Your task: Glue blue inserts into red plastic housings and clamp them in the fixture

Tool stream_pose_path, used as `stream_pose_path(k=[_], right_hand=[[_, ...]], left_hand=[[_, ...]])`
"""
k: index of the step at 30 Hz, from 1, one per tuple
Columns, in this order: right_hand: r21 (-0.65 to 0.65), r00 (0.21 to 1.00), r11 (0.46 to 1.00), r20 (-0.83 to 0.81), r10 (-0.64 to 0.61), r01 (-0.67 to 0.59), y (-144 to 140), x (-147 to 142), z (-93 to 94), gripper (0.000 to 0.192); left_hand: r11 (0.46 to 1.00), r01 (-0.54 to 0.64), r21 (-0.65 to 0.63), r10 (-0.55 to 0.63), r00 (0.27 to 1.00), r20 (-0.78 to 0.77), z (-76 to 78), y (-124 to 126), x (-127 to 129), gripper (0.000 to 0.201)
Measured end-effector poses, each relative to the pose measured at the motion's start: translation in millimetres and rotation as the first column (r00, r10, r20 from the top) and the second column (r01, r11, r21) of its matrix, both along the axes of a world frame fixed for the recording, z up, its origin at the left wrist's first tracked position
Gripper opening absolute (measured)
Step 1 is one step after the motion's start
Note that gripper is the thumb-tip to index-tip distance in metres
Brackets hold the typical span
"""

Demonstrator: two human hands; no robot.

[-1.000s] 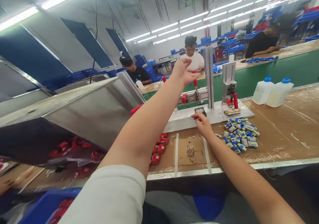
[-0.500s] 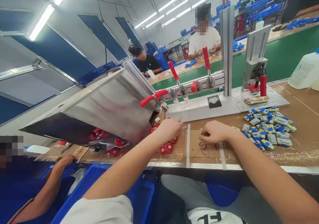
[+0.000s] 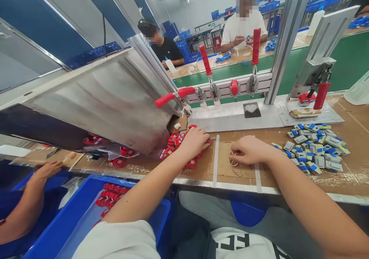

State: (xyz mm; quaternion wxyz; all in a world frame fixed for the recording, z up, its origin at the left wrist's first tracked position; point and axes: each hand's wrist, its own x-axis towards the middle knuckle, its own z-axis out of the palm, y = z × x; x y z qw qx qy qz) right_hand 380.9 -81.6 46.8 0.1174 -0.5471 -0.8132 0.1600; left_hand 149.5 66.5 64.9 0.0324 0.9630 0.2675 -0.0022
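**Red parts under our left hand, small rings under our right**

Red plastic parts (image 3: 184, 145) lie heaped at the mouth of the steel chute (image 3: 109, 97), and our left hand (image 3: 193, 140) rests on top of that heap, fingers curled down over the pieces; whether it has closed on one we cannot tell, as the fingertips are hidden. Our right hand (image 3: 250, 150) sits on the taped cardboard pad (image 3: 227, 165), fingers drawn together over a small cluster of pale rings (image 3: 233, 160) at its left edge; it appears to pinch one, though the grip itself is covered.

Judgement on the step: we should take a single red part and a single ring, lifting each clear of its neighbours before bringing them together, since both heaps are loose and a second piece could ride along.

Further out, blue and grey parts (image 3: 313, 151) lie in a pile on the worktop (image 3: 354, 166) to our right, well apart from the hand. Behind stands the fixture plate (image 3: 230, 118) with its dark heart-shaped nest (image 3: 251, 109) and red-handled toggle clamps (image 3: 206, 61). A blue bin (image 3: 72, 216) below holds more red parts. Another person's hand (image 3: 46, 170) rests at the far left.
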Motion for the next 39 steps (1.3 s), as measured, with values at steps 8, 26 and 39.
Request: stream_pose_path(k=[8, 26, 39], right_hand=[[-0.051, 1.000, 0.999, -0.021, 0.018, -0.019, 1.6, 0.0, 0.3, 0.043], [-0.005, 0.781, 0.983, -0.606, -0.150, 0.184, 6.0, 14.4, -8.1, 0.041], [0.038, 0.665, 0.806, -0.589, -0.459, 0.590, 23.1, 19.0, -17.4, 0.044]], left_hand=[[0.988, -0.060, -0.146, 0.079, 0.989, 0.129, -12.7, -4.1, 12.9, 0.016], [0.747, 0.138, -0.650, 0.338, 0.763, 0.551, -64.2, -29.8, 91.1, 0.029], [0.730, 0.105, -0.675, 0.346, 0.795, 0.499, -63.5, -28.7, 92.4, 0.036]])
